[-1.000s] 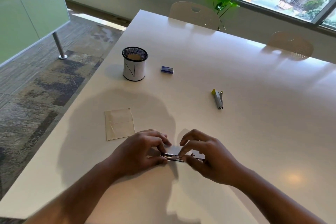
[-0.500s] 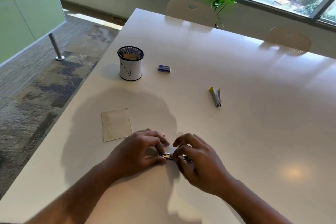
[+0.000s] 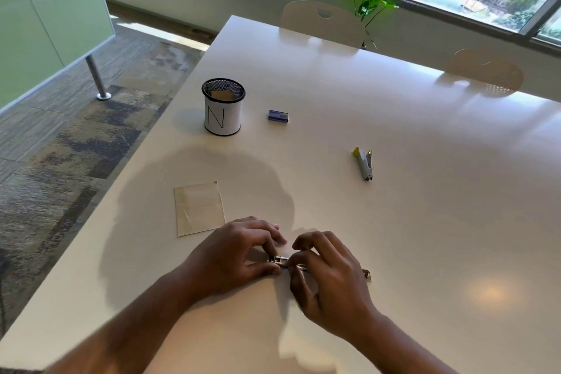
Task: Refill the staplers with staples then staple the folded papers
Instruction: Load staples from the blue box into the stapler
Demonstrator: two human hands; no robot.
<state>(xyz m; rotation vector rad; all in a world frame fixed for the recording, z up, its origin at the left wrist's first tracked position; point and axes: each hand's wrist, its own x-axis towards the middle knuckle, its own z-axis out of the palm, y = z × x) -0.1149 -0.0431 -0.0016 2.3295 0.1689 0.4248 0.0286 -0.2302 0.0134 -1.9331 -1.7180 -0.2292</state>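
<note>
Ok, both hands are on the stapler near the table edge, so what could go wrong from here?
1. The left hand and right hand pinch the small metal stapler with fingertips close to its mechanism; a finger could get nipped.
2. The hands hide most of it, so a misloaded staple strip might go unnoticed.
3. The folded paper lies close to the left wrist and could be nudged.

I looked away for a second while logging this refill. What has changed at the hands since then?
The right hand slid left along the metal stapler, closing on the left hand; both keep pinching it. The folded paper, mesh cup, staple box and second stapler stayed put.
</note>
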